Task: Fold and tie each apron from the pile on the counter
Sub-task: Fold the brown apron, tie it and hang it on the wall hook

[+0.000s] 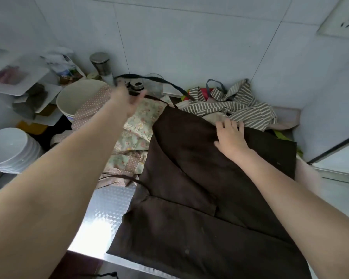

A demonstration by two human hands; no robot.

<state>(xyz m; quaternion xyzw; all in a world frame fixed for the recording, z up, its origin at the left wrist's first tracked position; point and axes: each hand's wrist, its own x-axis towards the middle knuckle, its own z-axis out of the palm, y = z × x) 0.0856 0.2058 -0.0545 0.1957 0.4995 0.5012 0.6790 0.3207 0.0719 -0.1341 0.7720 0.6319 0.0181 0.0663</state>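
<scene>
Lying under both hands: brown apron [199, 198]

Two bare forearms reach in from the lower edge of the head view — no sleeves, cuffs or gloves show on either one. The left hand [127, 99] is blurred, so its fingers and nails cannot be made out. The right hand [231, 137] is sharper: short, unpainted nails, no ring on the fingers that show, no watch or band at the wrist — both arms are uncovered as far back as the frame reaches
</scene>
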